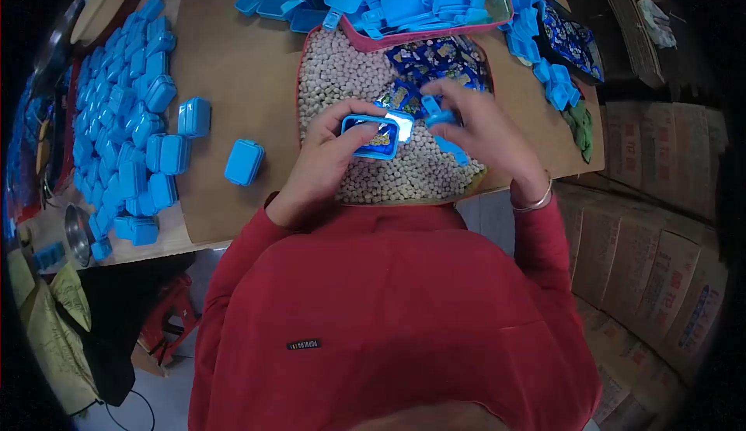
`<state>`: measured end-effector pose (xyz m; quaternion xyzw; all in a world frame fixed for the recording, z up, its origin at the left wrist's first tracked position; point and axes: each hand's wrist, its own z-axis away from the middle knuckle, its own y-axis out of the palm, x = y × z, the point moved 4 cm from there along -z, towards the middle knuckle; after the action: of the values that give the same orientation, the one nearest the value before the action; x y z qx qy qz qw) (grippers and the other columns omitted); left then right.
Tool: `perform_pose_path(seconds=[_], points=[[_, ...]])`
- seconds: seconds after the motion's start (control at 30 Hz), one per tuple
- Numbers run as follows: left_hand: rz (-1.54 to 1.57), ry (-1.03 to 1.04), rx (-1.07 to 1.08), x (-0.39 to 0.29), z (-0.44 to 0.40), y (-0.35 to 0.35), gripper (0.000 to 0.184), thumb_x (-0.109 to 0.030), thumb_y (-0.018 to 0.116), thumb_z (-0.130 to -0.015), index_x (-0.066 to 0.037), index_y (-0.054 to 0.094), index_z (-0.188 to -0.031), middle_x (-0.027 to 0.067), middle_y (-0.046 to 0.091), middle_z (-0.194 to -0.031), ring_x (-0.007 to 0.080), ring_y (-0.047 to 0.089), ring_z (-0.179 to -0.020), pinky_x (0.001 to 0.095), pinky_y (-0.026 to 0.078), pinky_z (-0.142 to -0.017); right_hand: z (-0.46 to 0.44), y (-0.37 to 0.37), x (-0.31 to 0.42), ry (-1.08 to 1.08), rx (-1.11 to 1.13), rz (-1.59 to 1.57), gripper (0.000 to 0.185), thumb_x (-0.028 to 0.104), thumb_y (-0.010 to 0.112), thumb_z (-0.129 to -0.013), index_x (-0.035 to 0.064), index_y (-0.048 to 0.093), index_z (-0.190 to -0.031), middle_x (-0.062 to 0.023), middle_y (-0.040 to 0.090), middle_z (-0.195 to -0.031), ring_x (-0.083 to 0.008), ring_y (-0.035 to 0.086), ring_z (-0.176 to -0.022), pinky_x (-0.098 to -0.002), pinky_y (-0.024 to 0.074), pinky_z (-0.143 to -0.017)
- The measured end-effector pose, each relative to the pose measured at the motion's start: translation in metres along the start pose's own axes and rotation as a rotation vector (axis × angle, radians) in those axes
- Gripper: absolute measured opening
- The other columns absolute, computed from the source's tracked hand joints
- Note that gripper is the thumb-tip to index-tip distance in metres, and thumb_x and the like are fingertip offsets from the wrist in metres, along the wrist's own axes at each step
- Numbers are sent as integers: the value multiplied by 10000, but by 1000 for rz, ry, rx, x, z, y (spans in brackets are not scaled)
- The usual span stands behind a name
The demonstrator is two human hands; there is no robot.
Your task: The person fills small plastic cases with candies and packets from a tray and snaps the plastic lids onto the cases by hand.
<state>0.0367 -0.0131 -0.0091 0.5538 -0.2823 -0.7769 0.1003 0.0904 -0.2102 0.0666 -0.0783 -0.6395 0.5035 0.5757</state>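
Observation:
My left hand (336, 145) holds an open blue box (371, 151), its thumb over the near rim; a dark blue printed packet (378, 140) lies inside. To the right, my right hand (475, 126) grips a small blue plastic piece (440, 114) between thumb and fingers. Both hands are above a red-edged tray (301, 66) filled with small whitish pellets (342, 62). Dark blue packets (447, 60) lie in its upper right part. Another blue piece (452, 150) rests on the pellets below my right hand.
Many closed blue boxes (124, 132) are piled on the left; a single one (245, 162) lies nearer me. A pink-rimmed tray (365, 43) of blue parts stands beyond the pellets. At right are a black tray of packets (571, 39), a green cloth (579, 128) and cardboard cartons (645, 252).

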Motion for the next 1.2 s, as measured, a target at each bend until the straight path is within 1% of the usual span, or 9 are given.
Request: perform_pose_path(seconds=[0.07,0.17,0.3,0.43,0.5,0.63,0.77,0.97,1.2], points=[[-72,0,-11,-1,3,0,215,-92,583,-928,-63,617,-1138,22,605,-1052,103,622,-871,271,542,-709,21,21,-30,191,20,-107,424,112,744,-764,14,530,-1116,-184,613,-900,-395,616,-847,-442,484,-709],[-74,-31,-48,1,-7,-4,212,-94,578,-931,-55,620,-1135,44,618,-1079,112,634,-850,265,539,-715,34,35,-39,64,-376,105,400,126,754,-756,-4,526,-1059,-195,581,-932,-408,590,-866,-452,478,-718],[-24,-13,-39,0,-2,1,386,-28,638,-870,-64,542,-1242,63,589,-1154,127,615,-944,269,525,-757,52,50,-31,190,-242,285,358,178,757,-742,7,530,-959,-204,565,-939,-388,588,-875,-462,476,-735],[-80,35,111,-4,6,14,621,52,722,-753,-59,452,-1301,45,569,-1164,141,586,-1032,290,493,-891,51,53,-36,185,-287,264,327,173,745,-740,14,539,-938,-191,572,-922,-372,595,-877,-459,479,-746],[-154,91,83,0,5,15,608,53,726,-756,-52,465,-1295,45,576,-1161,134,582,-1053,291,491,-905,53,44,-37,165,-293,184,310,134,745,-731,16,554,-945,-177,584,-933,-360,597,-889,-447,485,-761],[-256,95,106,3,3,17,589,45,742,-759,-34,492,-1286,42,593,-1151,121,581,-1065,289,489,-922,51,12,-5,-230,-435,-140,306,14,734,-707,38,605,-983,-127,615,-1028,-320,595,-972,-402,494,-822],[-295,73,131,4,5,21,558,27,754,-763,-19,524,-1269,40,615,-1121,113,592,-1028,285,493,-902,39,25,32,-487,-402,-21,313,9,731,-696,41,603,-980,-107,614,-1047,-309,597,-961,-387,508,-818],[-401,168,101,3,6,16,517,-4,755,-767,-18,556,-1244,30,637,-1055,90,599,-945,258,500,-814,36,33,30,-540,-360,-79,396,13,769,-687,53,630,-1056,-110,607,-1121,-314,590,-969,-387,488,-803],[-399,145,116,3,5,15,503,-33,769,-764,-23,576,-1228,33,643,-1031,89,599,-925,255,502,-787,36,31,30,-549,-374,-31,312,31,747,-693,47,611,-973,-96,592,-1042,-293,580,-900,-372,503,-767]])
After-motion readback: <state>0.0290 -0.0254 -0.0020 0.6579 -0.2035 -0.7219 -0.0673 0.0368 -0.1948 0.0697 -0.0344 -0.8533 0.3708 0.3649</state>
